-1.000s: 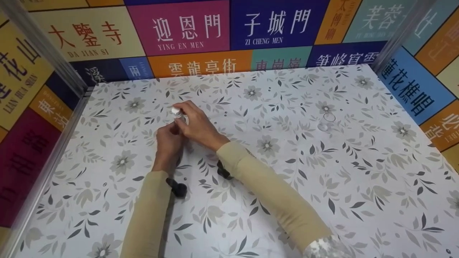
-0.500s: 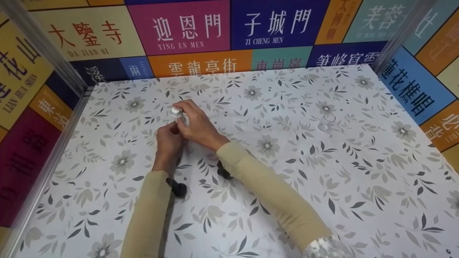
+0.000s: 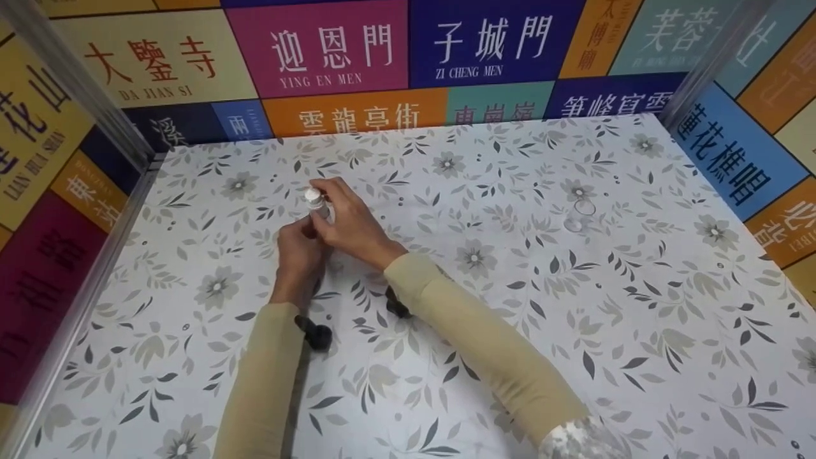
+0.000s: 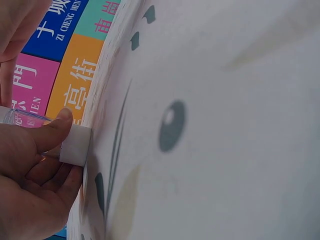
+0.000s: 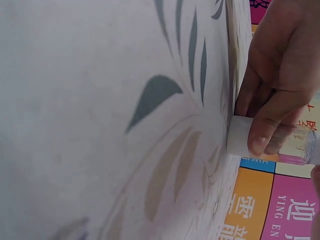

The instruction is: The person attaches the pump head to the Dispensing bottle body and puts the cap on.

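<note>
A small clear bottle (image 4: 31,118) stands upright on the table, with a white lower part (image 4: 76,145) and a white cap (image 3: 312,195). My left hand (image 3: 299,252) grips it low, thumb on one side and fingers curled on the other, as the left wrist view shows. Higher up, my right hand (image 3: 352,223) holds the bottle's top between thumb and fingers; the cap's upper face shows past the fingertips. The right wrist view has the white lower part (image 5: 240,135) touching or almost touching the tabletop. Most of the bottle's body is hidden behind the hands in the head view.
A small transparent cup-like piece (image 3: 574,224) with a round rim lies on the right half of the table. White paper with grey leaves and flowers covers the tabletop (image 3: 535,357). Colourful printed panels (image 3: 319,51) stand along the back and both sides.
My right hand's fingers have shifted slightly at the cap, leaving a little more of its top showing. The left hand, both arms and the clear piece look unmoved.
</note>
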The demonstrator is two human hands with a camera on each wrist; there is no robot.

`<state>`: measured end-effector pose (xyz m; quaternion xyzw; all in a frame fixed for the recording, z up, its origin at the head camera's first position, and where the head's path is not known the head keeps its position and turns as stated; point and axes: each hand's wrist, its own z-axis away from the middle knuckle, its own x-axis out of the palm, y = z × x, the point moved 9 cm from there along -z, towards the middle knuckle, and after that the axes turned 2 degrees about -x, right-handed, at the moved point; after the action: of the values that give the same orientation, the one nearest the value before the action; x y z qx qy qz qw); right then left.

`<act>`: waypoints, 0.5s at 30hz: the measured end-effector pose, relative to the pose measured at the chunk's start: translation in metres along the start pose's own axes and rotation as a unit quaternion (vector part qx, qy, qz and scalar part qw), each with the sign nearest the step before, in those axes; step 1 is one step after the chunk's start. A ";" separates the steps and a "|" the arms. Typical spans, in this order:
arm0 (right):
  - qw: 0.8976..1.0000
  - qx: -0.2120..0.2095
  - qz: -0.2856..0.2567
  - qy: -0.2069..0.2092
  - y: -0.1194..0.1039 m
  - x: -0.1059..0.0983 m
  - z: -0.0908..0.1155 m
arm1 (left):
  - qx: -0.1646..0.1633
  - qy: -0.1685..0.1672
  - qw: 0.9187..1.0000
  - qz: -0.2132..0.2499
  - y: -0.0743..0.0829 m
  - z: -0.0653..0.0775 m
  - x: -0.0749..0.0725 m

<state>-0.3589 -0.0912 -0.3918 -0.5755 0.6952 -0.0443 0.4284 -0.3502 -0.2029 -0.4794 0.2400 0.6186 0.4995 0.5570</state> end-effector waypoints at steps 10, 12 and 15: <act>1.000 0.001 -0.002 -0.010 -0.001 0.002 -0.001 | 0.032 0.005 0.999 -0.006 0.002 -0.003 0.000; 1.000 -0.003 0.000 -0.009 -0.001 0.003 0.000 | 0.032 0.007 0.999 -0.008 0.002 -0.003 -0.001; 1.000 -0.007 0.005 0.000 -0.002 0.002 0.000 | 0.038 0.009 0.999 -0.010 0.003 -0.002 -0.002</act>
<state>-0.3573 -0.0935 -0.3919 -0.5747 0.6983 -0.0372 0.4251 -0.3521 -0.2041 -0.4760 0.2500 0.6446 0.4725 0.5466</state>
